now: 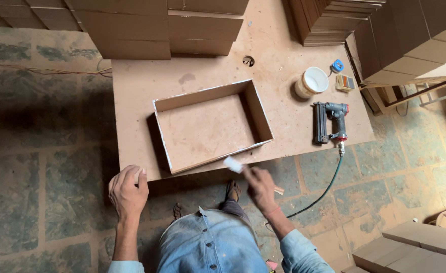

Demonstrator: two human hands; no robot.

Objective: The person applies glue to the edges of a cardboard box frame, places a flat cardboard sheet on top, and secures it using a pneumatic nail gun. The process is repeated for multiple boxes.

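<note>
Right hand gripping white-tipped brush, left hand loosely curled, empty, open-topped brown box white-edged

The open-topped box frame sits mid-bench, its walls blocking low passage across it. Left of the frame lies bare board; behind it, stacked panels wall off the far edge. Right of the frame, a white cup and nail gun crowd the surface, with gaps between.
</note>
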